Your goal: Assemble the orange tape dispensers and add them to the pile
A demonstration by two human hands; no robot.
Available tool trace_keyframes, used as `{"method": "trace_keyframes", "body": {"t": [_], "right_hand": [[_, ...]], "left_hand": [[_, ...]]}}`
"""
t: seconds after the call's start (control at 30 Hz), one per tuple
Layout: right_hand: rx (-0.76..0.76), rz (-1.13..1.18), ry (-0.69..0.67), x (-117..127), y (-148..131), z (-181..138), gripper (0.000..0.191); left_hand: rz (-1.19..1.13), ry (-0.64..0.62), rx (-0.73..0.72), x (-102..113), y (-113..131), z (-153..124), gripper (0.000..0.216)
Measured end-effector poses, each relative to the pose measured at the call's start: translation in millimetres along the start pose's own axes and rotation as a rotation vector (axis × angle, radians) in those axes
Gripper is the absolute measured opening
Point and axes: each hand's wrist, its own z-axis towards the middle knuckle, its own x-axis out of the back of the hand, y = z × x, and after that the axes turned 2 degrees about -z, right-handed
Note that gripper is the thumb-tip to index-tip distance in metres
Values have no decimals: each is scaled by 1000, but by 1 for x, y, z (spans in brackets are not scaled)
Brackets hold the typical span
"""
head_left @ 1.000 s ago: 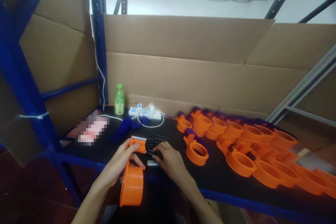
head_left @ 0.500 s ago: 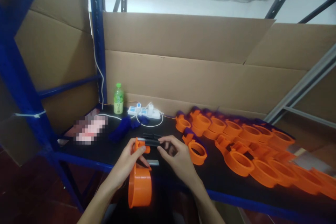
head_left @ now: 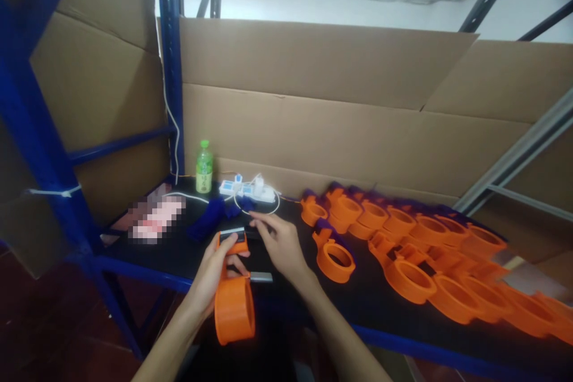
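My left hand grips an orange round plastic part by its upper tab, holding it at the front edge of the black shelf top. My right hand pinches a small black strip and holds it against the top of that orange part's tab. A small grey metal piece lies on the shelf between my hands.
Many orange ring parts with purple pieces cover the right half of the shelf. A green bottle, a white power strip with cable, purple parts and a pink packet sit at the left. Cardboard walls stand behind; blue rack posts frame the left.
My right hand went from the black pieces on the shelf, lifted one, and brought it to the top of the orange part. The orange part rose slightly.
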Motion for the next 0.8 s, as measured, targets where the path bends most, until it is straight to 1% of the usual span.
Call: {"method": "trace_keyframes", "body": {"t": [0.1, 0.2, 0.3, 0.4, 0.5, 0.63, 0.7, 0.8], "right_hand": [[11, -113, -115, -14, 17, 45, 33], [69, -158, -240, -38, 30, 79, 29], [93, -195, -337, -59, 40, 95, 21], [77, -211, -361, -71, 45, 98, 27], [33, -194, -309, -69, 47, 96, 29], [-45, -110, -147, -51, 45, 87, 22], [-74, -44, -52, -38, 39, 76, 24], [-78, 56, 63, -20, 23, 46, 30]], "left_hand": [[-21, 6, 8, 2, 2, 1, 37], [-30, -2, 23, 1, 1, 1, 35], [-33, -10, 34, 1, 1, 2, 36], [-43, -7, 36, 2, 2, 3, 36], [-63, 0, 34, 3, 3, 3, 38], [-103, 22, 15, 2, 4, 2, 39], [-151, 34, 8, 1, 5, 1, 39], [-229, 55, 1, 0, 3, 0, 42]]}}
